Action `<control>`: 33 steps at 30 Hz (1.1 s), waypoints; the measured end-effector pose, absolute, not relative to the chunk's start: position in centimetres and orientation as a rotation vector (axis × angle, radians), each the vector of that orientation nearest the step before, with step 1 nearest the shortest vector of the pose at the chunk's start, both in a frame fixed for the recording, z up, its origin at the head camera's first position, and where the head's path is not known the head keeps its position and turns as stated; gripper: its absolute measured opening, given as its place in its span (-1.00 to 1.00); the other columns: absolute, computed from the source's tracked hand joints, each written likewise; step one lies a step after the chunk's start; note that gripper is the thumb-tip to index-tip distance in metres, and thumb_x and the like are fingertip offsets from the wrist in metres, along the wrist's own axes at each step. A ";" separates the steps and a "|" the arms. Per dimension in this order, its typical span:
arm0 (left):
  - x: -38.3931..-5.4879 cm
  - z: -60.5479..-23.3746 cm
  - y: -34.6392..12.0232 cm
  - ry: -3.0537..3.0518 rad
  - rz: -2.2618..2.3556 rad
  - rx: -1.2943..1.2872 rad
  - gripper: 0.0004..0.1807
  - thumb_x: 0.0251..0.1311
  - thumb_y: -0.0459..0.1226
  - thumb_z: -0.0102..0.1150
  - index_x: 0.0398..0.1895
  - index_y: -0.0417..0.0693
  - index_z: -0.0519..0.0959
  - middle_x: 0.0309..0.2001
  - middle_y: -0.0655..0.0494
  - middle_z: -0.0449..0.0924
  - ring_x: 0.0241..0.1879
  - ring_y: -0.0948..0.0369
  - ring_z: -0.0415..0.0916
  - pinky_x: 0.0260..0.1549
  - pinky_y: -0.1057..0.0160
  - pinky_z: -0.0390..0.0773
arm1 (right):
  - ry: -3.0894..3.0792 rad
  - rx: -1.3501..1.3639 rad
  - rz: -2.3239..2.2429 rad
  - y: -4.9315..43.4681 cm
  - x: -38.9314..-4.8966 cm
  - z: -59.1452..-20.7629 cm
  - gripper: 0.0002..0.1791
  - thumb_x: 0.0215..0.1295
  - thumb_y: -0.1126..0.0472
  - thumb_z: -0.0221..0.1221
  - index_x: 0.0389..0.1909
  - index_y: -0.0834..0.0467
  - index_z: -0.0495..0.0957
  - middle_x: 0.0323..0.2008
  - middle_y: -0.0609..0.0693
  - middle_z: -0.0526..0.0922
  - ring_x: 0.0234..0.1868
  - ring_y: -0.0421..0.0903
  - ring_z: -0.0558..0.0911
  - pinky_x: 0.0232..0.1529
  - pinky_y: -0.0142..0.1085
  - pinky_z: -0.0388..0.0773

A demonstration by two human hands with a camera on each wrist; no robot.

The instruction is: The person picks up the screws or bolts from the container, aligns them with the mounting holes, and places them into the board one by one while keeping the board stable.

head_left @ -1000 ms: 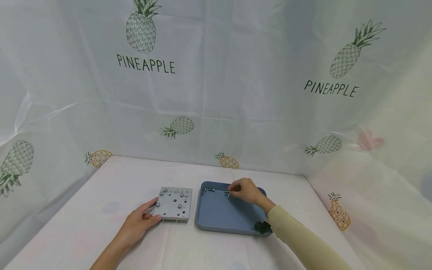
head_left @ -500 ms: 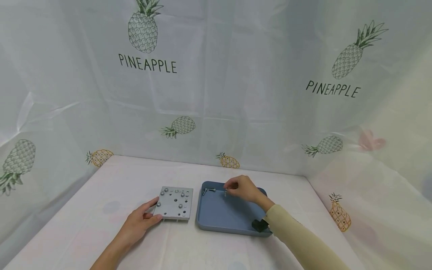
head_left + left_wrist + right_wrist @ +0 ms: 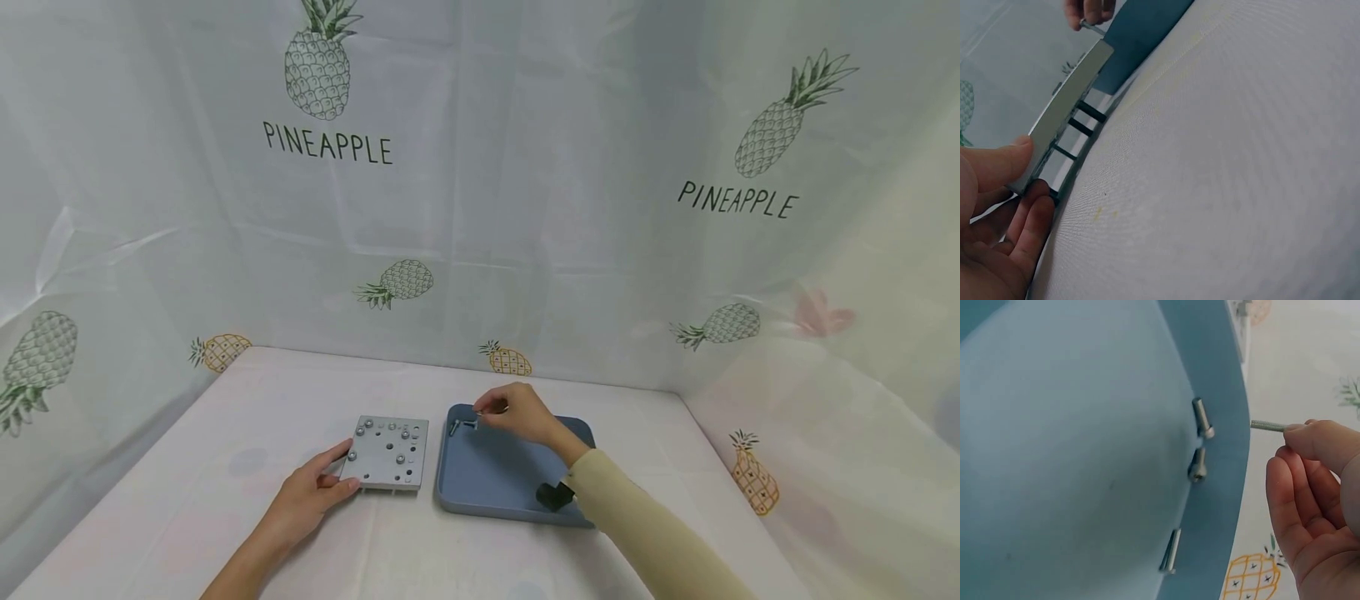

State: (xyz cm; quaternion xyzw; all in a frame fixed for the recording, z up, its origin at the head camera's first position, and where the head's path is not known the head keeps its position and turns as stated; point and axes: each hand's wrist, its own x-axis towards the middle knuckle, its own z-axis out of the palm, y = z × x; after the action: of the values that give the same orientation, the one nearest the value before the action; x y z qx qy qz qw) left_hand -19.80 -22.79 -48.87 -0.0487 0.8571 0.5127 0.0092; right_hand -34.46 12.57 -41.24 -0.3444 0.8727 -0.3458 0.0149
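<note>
A silver metal plate [image 3: 386,454] with holes and several bolt heads stands slightly raised on pins [image 3: 1091,112] above the table. My left hand [image 3: 311,487] grips its left edge, thumb on top and fingers beneath. My right hand [image 3: 521,412] is above the far part of the blue tray [image 3: 495,508] and pinches a bolt between thumb and fingers. In the right wrist view, the threaded shank of the bolt [image 3: 1267,425] points out past the thumb; its head is hidden by the fingers. Loose bolts [image 3: 1202,419] lie along the tray's wall.
The tray's raised rim lies just right of the plate, with a narrow gap between them. A black device [image 3: 553,497] sits at the right wrist, over the tray's near side. A pineapple-print curtain [image 3: 487,208] hangs behind the table [image 3: 300,392].
My right hand has lifted the bolt off the tray's far side and moved left with it, toward the plate. The left hand and plate have stayed in place.
</note>
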 end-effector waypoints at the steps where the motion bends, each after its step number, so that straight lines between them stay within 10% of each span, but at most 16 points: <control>1: -19.8 -48.8 -22.8 2.678 1.601 -0.153 -0.13 0.29 -0.05 0.50 0.63 0.04 0.34 0.11 0.02 0.66 -0.06 0.17 0.53 -0.14 0.25 0.49 | 2.711 -1.071 -1.084 12.3 -34.4 -41.2 -0.83 0.36 0.35 0.38 -0.07 0.26 0.80 -0.23 -0.04 0.80 -0.24 -0.26 0.67 -0.16 -0.39 0.63; 33: -19.8 -48.7 -22.7 2.696 1.583 -0.161 -0.13 0.30 -0.06 0.50 0.62 0.04 0.35 0.13 -0.01 0.65 -0.07 0.16 0.52 -0.14 0.23 0.48 | 2.645 -1.137 -1.070 6.1 -35.6 -41.1 -0.83 0.39 0.29 0.41 -0.05 0.12 0.81 -0.21 -0.16 0.80 -0.22 -0.30 0.68 -0.12 -0.39 0.64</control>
State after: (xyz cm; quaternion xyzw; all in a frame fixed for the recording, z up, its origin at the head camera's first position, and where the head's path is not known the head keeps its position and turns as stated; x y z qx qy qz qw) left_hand -19.84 -22.70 -48.73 -0.0515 0.8612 0.5057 0.0058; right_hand -35.62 6.09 -41.10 -0.3699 0.8607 -0.3482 0.0353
